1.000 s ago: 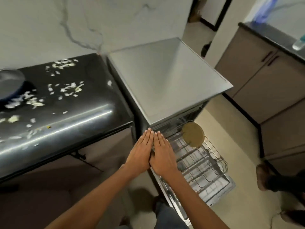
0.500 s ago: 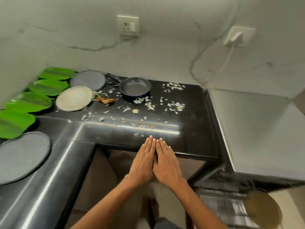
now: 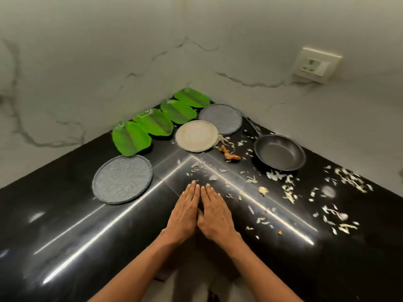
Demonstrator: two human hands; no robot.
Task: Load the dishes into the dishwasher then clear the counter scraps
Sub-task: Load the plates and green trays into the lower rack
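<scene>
1. Black polished bench [image 3: 65,225], L-shaped corner. Left hand [image 3: 185,212] and right hand [image 3: 214,213] flat, fingers straight and together, side by side, holding nothing.
2. Dishes: grey plate [image 3: 122,178] at 10 o'clock from the hands, nearest, left hand closer. Cream plate [image 3: 196,136] at 12. Second grey plate [image 3: 220,119] beyond it. Four green leaf plates [image 3: 130,137] in a row along the wall.
3. Pan [image 3: 279,152] at 2 o'clock, right hand closer; handle points to 11, long axis 11–5.
4. Scraps [image 3: 287,190] scattered at 1–3 o'clock.
5. Judgement: loading not finished.
</scene>
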